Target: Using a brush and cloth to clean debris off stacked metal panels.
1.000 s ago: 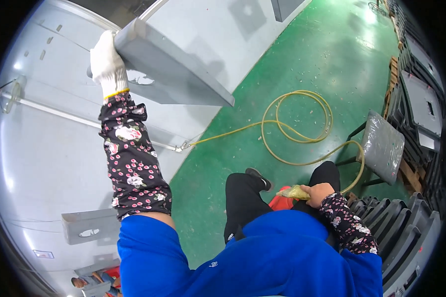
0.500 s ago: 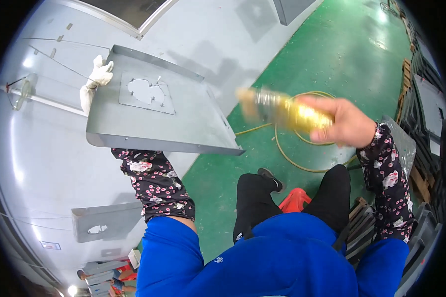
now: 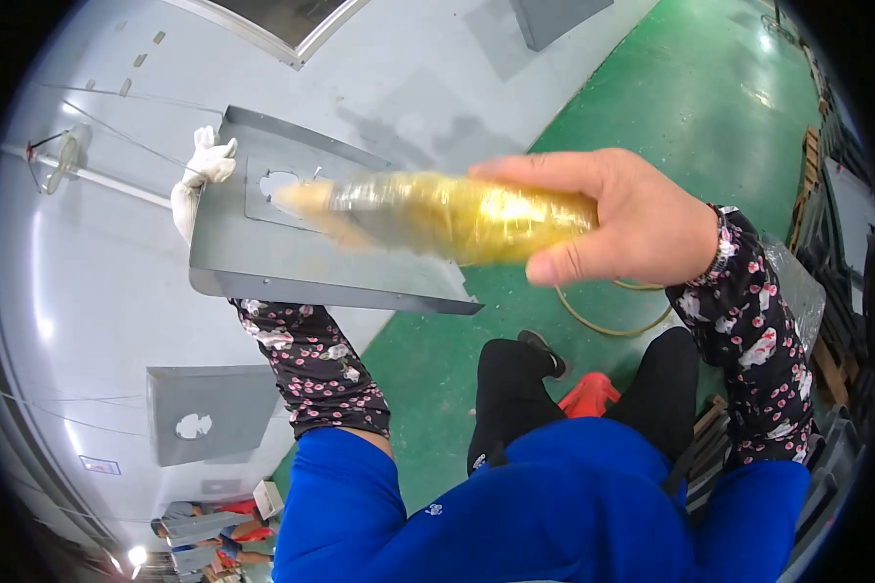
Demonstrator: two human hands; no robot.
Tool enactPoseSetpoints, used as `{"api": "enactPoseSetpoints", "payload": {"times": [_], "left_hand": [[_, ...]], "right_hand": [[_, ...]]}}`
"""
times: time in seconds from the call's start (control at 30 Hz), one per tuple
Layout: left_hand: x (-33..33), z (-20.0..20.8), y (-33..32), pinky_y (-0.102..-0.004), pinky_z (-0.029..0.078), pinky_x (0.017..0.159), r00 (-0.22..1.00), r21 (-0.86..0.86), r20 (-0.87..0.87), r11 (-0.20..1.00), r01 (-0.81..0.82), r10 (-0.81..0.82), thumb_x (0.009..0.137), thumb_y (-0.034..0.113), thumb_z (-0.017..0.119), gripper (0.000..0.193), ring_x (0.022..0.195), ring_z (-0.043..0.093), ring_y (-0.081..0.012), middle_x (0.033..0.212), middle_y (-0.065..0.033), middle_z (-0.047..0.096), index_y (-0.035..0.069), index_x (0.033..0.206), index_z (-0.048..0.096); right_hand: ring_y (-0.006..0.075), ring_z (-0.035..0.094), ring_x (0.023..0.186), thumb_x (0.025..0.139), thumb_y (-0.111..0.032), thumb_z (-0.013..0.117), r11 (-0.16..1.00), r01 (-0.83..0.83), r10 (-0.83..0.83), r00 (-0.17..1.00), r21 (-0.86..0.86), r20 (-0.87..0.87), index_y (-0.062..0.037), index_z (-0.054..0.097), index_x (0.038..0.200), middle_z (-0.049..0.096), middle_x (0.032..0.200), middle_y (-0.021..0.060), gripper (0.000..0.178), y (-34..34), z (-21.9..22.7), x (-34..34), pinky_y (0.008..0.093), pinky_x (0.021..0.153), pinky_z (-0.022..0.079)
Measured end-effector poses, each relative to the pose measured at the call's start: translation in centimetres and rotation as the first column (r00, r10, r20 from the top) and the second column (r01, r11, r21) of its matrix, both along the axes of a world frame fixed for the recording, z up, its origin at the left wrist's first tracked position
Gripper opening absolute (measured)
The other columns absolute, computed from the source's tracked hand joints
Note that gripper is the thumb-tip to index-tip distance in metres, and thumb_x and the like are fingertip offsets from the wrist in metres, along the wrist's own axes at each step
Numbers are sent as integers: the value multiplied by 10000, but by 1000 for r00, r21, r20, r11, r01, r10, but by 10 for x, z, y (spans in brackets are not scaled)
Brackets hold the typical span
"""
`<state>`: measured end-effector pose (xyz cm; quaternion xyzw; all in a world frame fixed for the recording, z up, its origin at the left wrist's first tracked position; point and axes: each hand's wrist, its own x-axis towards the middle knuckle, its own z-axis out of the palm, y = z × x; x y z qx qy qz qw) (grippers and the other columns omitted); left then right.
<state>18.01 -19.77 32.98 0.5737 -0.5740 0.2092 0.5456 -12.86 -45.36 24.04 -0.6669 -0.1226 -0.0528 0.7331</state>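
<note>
Pale wall, sign illegible: right hand grasps yellow tool, left hand gray panel.

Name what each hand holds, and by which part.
Right hand: the yellow wrapped tool, by its right end. Left hand: the gray panel, by its left edge.

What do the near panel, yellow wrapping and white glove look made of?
Panel: probably sheet metal, matte grey, with thin folded edges. Wrapping: likely plastic film or tape, glossy, with bright glints. Glove: probably knitted cloth, matte, judging by its soft folds.
</note>
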Motion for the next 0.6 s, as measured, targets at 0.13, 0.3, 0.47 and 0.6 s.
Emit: {"api": "enactPoseSetpoints", "payload": {"times": [0.13,0.3,0.47,0.6], "left_hand": [[12,-4,15,-417,279,1078,972,-59,-228,997,43,-55,817,-23,531,99,1194,490,-226,954,-122,648,-57,810,624],[-3,-8,-6,-420,239,1109,989,46,122,995,-92,86,806,5,549,111,1268,442,-257,987,-113,664,-46,814,647],[35,1,18,-384,239,1112,982,165,-154,983,-79,105,780,73,585,228,1288,427,-260,1120,-116,631,-61,950,656],[-53,-3,-50,-373,389,1003,739,-171,-665,940,-295,111,833,148,541,251,1211,473,-234,1196,-180,575,-51,905,676]], "right_hand": [[117,580,1064,759,-97,760,784,-271,206,962,-559,-177,-67,492,1343,609,1240,76,643,-5,-1,-15,270,933,447],[228,648,956,738,-222,783,873,-48,-92,961,-486,-262,-194,499,1354,655,1141,113,679,-19,-116,-45,312,861,475],[339,631,961,693,-393,761,552,-319,-239,825,-771,-512,-249,535,1302,670,1022,151,666,-6,-203,-88,423,852,490],[331,635,951,682,-390,765,563,-348,-370,705,-750,-605,-239,546,1278,674,984,147,653,-6,-270,-130,432,833,495]]}}
